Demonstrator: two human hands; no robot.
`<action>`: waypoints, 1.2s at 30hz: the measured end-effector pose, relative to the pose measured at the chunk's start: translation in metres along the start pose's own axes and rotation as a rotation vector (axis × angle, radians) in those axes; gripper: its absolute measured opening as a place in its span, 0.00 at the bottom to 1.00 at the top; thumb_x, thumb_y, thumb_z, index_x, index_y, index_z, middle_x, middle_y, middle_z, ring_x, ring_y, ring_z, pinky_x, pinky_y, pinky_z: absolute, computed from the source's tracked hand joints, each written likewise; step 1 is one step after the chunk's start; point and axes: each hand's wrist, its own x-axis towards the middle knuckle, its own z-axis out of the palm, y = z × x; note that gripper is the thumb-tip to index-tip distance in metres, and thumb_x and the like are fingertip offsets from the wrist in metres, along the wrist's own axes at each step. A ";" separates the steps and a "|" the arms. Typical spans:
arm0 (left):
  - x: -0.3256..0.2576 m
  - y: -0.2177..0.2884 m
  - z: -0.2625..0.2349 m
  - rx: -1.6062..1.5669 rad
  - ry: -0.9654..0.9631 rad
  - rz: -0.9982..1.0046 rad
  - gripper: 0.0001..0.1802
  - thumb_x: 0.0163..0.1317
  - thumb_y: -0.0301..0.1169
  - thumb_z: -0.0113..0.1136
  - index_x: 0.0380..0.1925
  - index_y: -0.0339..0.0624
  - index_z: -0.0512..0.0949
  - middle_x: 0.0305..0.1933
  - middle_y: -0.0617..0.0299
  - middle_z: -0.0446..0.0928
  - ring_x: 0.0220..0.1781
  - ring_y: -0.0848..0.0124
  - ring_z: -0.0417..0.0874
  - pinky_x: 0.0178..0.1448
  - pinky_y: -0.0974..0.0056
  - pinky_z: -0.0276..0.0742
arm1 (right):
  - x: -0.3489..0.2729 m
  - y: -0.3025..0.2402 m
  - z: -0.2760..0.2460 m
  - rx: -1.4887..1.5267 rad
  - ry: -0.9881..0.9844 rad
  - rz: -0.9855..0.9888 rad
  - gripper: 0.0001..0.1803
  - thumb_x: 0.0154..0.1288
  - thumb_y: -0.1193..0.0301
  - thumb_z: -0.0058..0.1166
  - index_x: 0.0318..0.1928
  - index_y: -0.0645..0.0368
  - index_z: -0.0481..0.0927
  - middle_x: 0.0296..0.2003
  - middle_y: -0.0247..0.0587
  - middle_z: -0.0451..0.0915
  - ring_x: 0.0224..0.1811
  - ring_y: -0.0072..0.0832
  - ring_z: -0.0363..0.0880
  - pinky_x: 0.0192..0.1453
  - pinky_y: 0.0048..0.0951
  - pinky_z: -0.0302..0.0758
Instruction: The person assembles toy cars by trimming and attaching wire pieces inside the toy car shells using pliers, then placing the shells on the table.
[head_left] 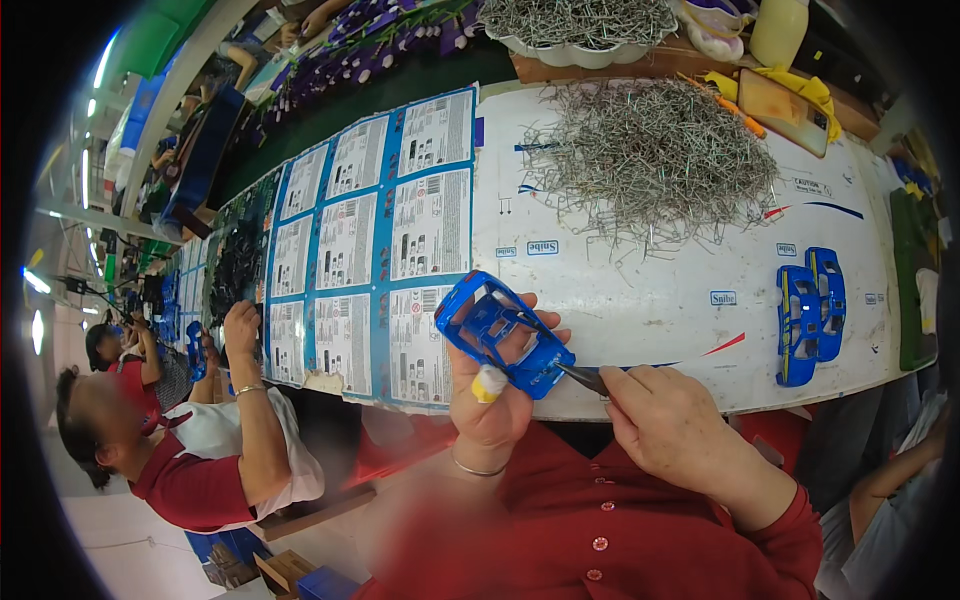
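A blue toy car body shell with open window holes lies tilted in my left hand, whose fingers wrap behind it. The left thumb has a white and yellow wrapping on its tip. My right hand is closed around a slim, dark, pointed tool, whose exact kind I cannot make out. Its tip meets the shell's lower right end. Two more blue car shells, one beside another, lie side by side on the table at the right.
A loose heap of thin bent metal wires covers the table's far middle. Behind it stands a white bowl full of similar wires. Printed card sheets lie to the left. An orange-handled tool rests far right. A co-worker sits at left.
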 end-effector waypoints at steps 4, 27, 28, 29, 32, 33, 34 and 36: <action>0.001 -0.003 -0.001 0.258 0.007 0.021 0.43 0.48 0.19 0.56 0.67 0.51 0.53 0.61 0.47 0.66 0.58 0.49 0.74 0.58 0.43 0.75 | 0.001 0.001 -0.001 -0.021 -0.042 0.010 0.11 0.57 0.74 0.55 0.40 0.64 0.74 0.25 0.45 0.74 0.24 0.39 0.75 0.29 0.36 0.73; 0.006 -0.021 -0.012 0.570 0.057 0.107 0.38 0.44 0.12 0.41 0.60 0.46 0.55 0.48 0.52 0.70 0.47 0.57 0.79 0.49 0.53 0.80 | 0.016 0.006 0.011 -0.465 -0.151 -0.081 0.15 0.50 0.76 0.52 0.41 0.66 0.72 0.25 0.40 0.73 0.25 0.32 0.74 0.28 0.30 0.74; 0.006 -0.020 -0.013 0.578 0.056 0.088 0.38 0.44 0.12 0.41 0.60 0.46 0.55 0.47 0.52 0.70 0.47 0.57 0.79 0.49 0.53 0.80 | 0.016 0.006 0.012 -0.492 -0.134 -0.098 0.15 0.50 0.75 0.52 0.41 0.66 0.73 0.25 0.39 0.73 0.25 0.31 0.74 0.28 0.29 0.73; 0.005 -0.019 -0.014 0.586 0.055 0.068 0.38 0.44 0.12 0.41 0.60 0.46 0.55 0.47 0.53 0.70 0.47 0.57 0.79 0.49 0.53 0.80 | 0.014 0.005 0.013 -0.491 -0.129 -0.098 0.15 0.50 0.75 0.52 0.41 0.66 0.73 0.25 0.39 0.73 0.25 0.31 0.74 0.28 0.29 0.73; 0.005 -0.019 -0.005 0.586 0.088 0.034 0.39 0.44 0.12 0.41 0.61 0.47 0.54 0.46 0.52 0.70 0.46 0.57 0.80 0.49 0.54 0.80 | 0.011 0.002 0.011 -0.604 -0.047 -0.143 0.10 0.50 0.73 0.54 0.34 0.62 0.74 0.24 0.37 0.74 0.25 0.28 0.76 0.27 0.27 0.74; 0.005 -0.020 -0.006 0.586 0.082 0.034 0.39 0.44 0.12 0.41 0.61 0.47 0.54 0.46 0.52 0.70 0.46 0.57 0.80 0.49 0.54 0.80 | 0.012 0.002 0.010 -0.645 -0.048 -0.171 0.12 0.50 0.73 0.53 0.36 0.64 0.74 0.24 0.37 0.73 0.25 0.28 0.74 0.26 0.27 0.73; 0.005 -0.019 -0.006 0.618 0.069 0.039 0.39 0.44 0.13 0.41 0.62 0.47 0.54 0.46 0.52 0.71 0.46 0.57 0.80 0.49 0.54 0.80 | 0.012 0.002 0.009 -0.683 -0.049 -0.201 0.13 0.51 0.72 0.52 0.38 0.65 0.75 0.24 0.37 0.72 0.25 0.28 0.73 0.26 0.27 0.72; 0.006 -0.019 -0.008 0.652 0.054 0.045 0.40 0.44 0.13 0.41 0.62 0.47 0.54 0.45 0.52 0.71 0.46 0.57 0.80 0.50 0.54 0.80 | 0.020 0.003 0.005 -0.669 -0.085 -0.214 0.13 0.50 0.72 0.53 0.37 0.64 0.75 0.23 0.37 0.72 0.24 0.28 0.73 0.26 0.27 0.71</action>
